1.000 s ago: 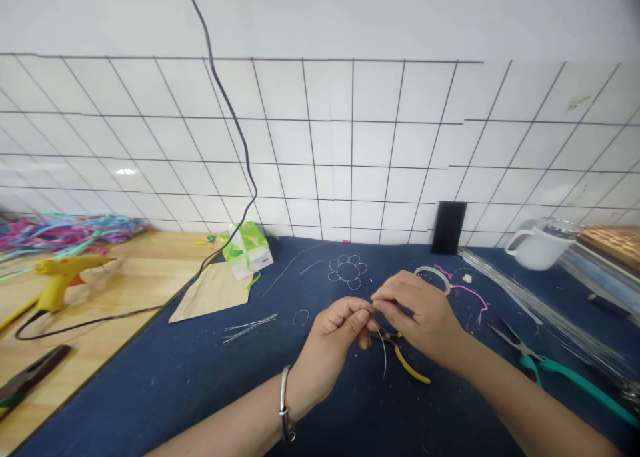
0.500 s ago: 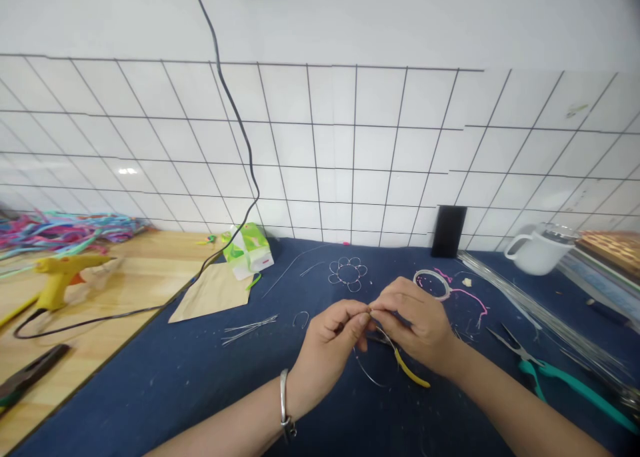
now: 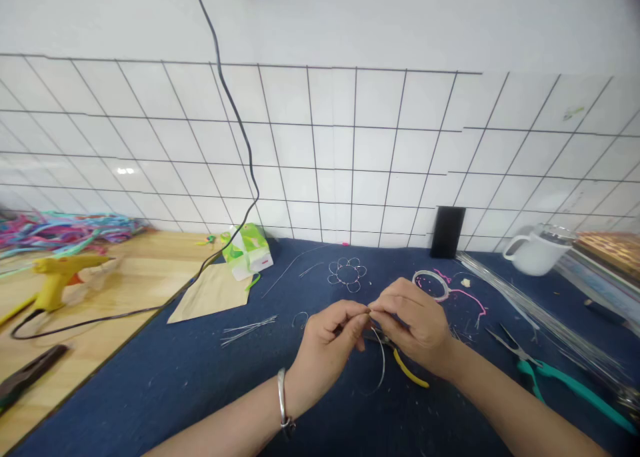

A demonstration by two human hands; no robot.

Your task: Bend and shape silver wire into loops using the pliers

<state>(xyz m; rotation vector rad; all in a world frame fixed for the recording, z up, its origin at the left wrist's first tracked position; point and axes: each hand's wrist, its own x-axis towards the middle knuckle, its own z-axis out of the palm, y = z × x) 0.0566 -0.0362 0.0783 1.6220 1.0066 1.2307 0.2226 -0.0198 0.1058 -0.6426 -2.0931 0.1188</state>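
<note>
With my left hand (image 3: 323, 343) and right hand (image 3: 420, 323), I pinch thin wire (image 3: 384, 360) between closed fingers (image 3: 357, 325), its hanging curve just swung toward five o'clock, suggesting turning.

The curved wire (image 3: 384, 360) is silvery, one pliers handle (image 3: 411, 371) yellow, the needle-nose pliers (image 3: 575, 380) teal-gripped. The bench covering (image 3: 200, 390) is dark blue, the glue gun (image 3: 54, 285) yellow, the white wall tiles (image 3: 330, 149) dark-gridded.

A slim silver-coloured metal bangle (image 3: 281, 393) with a small dark attachment (image 3: 289, 428) encircles the left wrist (image 3: 296, 398) behind the fingers (image 3: 345, 309).
</note>
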